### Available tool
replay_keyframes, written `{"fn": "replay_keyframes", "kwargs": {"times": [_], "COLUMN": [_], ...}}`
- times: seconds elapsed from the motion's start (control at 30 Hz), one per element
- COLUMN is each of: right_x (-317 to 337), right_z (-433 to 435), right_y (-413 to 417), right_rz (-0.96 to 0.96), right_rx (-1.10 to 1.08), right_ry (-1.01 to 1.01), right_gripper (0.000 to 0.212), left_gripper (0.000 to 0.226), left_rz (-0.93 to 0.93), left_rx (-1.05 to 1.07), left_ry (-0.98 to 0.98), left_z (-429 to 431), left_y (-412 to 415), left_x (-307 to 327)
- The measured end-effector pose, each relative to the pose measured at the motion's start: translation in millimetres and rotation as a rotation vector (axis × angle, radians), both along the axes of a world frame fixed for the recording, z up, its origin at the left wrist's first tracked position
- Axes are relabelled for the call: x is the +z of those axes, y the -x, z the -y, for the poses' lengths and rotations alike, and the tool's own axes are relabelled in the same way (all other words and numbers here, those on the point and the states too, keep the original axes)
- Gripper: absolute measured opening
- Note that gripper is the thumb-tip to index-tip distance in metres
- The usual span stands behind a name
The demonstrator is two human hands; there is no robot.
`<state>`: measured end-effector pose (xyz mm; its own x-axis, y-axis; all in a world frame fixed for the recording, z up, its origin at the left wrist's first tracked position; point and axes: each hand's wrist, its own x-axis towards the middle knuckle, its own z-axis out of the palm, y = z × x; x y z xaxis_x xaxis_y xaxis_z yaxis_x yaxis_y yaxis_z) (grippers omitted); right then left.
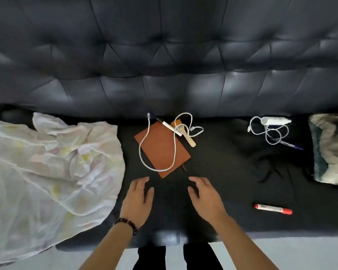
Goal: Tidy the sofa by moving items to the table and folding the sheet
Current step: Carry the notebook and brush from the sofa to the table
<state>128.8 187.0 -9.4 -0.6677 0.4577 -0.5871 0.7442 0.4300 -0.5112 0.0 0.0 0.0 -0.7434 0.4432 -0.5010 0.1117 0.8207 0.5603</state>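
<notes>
Both hands out over the black sofa seat [213, 164], just short of the brown notebook [162, 149]: left hand [138, 199] with a beaded bracelet [128, 224] at the wrist, right hand [206, 197] beside it, fingers [142, 181] of each spread loosely and curled a little, holding nothing

Likely poised this way to take the notebook from both sides, since it lies straight ahead between them, tilted on the seat near the backrest

Draped across the notebook, a white cable [158, 151], looped over its left half and tangled at the far corner with a white marker [169, 126] and a pale flat stick [190, 141]; probably a pile to be lifted together or untangled first, as the cable would drag

Crumpled white sheet [47, 168] heaped at the left end of the seat, spilling over the front edge, not yet folded

To the right, well apart: a second white cable [267, 131] coiled against a white tube-shaped item [275, 120], a purple pen [291, 145] just below, a red marker [272, 209] nearer the front edge, and a patterned cushion [332, 151] at the far right

No counter in view, so everything named sits on the sofa for now; task judged barely begun
</notes>
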Motion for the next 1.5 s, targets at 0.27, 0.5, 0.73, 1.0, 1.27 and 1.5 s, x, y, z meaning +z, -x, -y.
{"fn": "replay_keyframes", "kwargs": {"times": [0.27,0.5,0.73,1.0,1.27,1.5], "right_x": [-102.7,-138.5,-131.7,-130.4,-134.8,-108.9], "right_z": [-25.7,-51.6,-69.7,-61.0,-39.1,-10.8], "right_y": [61.7,116.7,103.2,64.8,46.8,-3.2], "right_rz": [-0.117,-0.055,-0.003,-0.011,-0.084,-0.038], "right_rx": [-0.189,-0.223,-0.175,-0.017,-0.022,-0.088], "right_ry": [-0.201,-0.438,-0.275,-0.331,-0.373,-0.047], "right_gripper": [0.049,0.056,0.041,0.035,0.045,0.040], "left_gripper": [0.054,0.081,0.038,0.080,0.090,0.055], "left_rz": [-0.175,-0.372,-0.462,-0.041,0.216,0.321], "left_rx": [0.040,-0.182,-0.069,0.624,0.922,0.849], "left_ry": [0.075,0.215,0.110,0.177,-0.043,-0.195], "left_z": [-48.8,-38.1,-42.1,-67.6,-112.6,-83.3], "left_y": [36.4,20.4,39.5,43.9,20.9,3.0], "left_x": [-109.4,-145.7,-141.7,-119.5,-117.8,-99.6]}}
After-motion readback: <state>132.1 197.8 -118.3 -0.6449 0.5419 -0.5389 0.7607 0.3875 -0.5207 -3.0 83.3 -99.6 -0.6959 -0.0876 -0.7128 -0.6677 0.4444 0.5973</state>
